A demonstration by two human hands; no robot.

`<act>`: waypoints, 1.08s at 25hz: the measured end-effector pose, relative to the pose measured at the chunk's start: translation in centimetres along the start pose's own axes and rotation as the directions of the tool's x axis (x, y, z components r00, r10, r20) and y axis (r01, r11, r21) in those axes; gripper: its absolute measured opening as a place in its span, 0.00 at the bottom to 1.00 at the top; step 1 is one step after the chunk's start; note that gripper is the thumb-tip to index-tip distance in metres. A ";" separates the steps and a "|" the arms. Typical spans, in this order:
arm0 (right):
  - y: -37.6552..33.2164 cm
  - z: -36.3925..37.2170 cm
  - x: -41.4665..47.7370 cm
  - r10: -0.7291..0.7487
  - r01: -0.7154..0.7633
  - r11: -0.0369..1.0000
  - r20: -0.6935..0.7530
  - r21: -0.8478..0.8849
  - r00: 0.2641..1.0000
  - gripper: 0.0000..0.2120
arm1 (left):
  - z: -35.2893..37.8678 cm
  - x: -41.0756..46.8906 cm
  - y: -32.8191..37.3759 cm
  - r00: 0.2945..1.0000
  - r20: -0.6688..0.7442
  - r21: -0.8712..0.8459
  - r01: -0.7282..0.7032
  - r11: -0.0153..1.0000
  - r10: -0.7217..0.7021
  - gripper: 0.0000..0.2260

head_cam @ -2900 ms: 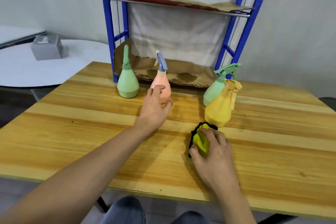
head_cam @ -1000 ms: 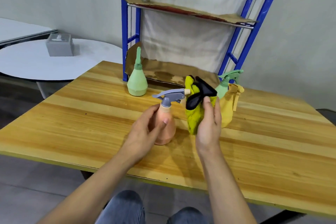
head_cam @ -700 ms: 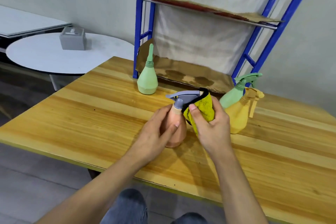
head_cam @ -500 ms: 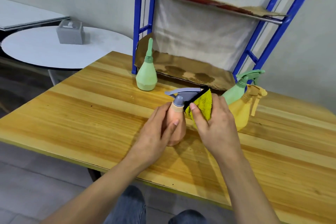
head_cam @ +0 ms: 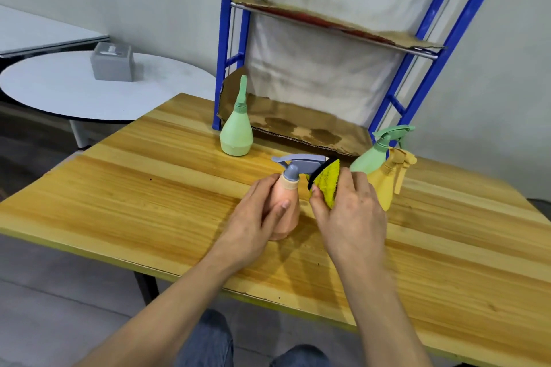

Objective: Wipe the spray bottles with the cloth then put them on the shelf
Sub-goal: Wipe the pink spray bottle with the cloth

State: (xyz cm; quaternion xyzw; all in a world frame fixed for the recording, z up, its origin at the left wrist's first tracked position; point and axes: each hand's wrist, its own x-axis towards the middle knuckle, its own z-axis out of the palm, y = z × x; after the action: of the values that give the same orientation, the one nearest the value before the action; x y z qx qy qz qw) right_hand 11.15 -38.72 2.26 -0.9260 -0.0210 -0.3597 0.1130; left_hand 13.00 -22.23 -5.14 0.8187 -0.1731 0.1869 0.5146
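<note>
Drawn forward from the row by the shelf seconds ago, the peach spray bottle (head_cam: pixel 289 211) now meets the yellow cloth (head_cam: pixel 326 182), which has come up off the table. The left hand (head_cam: pixel 256 217) wraps around the bottle's body, fingers curled behind it and the thumb laid across the front. The right hand (head_cam: pixel 351 211) pinches the folded, black-edged cloth between thumb and fingers and presses it against the bottle's neck, just under the grey trigger head (head_cam: pixel 298 161). The bottle stands upright on the wooden table (head_cam: pixel 149 197), near the person's edge.

Just behind the right hand, a yellow spray bottle (head_cam: pixel 384 185) and a green spray bottle (head_cam: pixel 369 159) stand close together on the table by the right leg of the blue shelf (head_cam: pixel 222 68). A green bottle with a slim nozzle (head_cam: pixel 236 134) stands on the table at the shelf's left leg. Stained cardboard (head_cam: pixel 298 125) lines the shelf's lower level. Beyond, to the left, a grey box (head_cam: pixel 112 65) sits on a round white table (head_cam: pixel 59 95).
</note>
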 end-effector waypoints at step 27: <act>2.9 1.8 -1.8 0.255 -0.213 0.857 -0.027 0.469 0.967 0.17 | 0.2 -0.4 -0.2 0.998 -0.021 -0.018 0.062 0.998 -0.062 0.26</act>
State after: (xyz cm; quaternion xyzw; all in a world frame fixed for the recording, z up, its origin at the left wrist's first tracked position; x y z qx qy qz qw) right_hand 11.33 -41.03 -0.79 -0.8511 0.0114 -0.3683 0.3739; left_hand 12.77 -22.29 -5.50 0.8172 -0.1438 0.1781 0.5289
